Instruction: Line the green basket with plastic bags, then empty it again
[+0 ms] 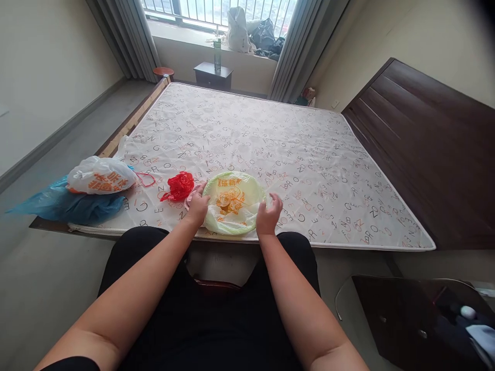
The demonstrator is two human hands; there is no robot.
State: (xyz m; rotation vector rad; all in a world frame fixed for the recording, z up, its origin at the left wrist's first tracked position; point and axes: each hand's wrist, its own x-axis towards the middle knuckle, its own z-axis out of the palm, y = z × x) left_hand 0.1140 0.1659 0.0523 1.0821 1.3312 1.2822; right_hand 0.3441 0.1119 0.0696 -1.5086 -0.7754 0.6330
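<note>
While someone (216, 330) sits at the mattress (328, 170), a pale green bag (249, 195) lies spread.
At the mattress's six-o'clock edge, the orange-printed bag is pinched on its nine-o'clock side by the left hand (198, 207); at three o'clock the right hand (269, 214) is half spread, though from here I can't tell if it touches. Toward nine lies crumpled red plastic (180, 186), then a white bag (101, 174) on blue plastic (93, 207).

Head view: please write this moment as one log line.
Lined container: at mattress edge; left hand: holding left rim; right hand: at right rim; red bag: left of container
</note>
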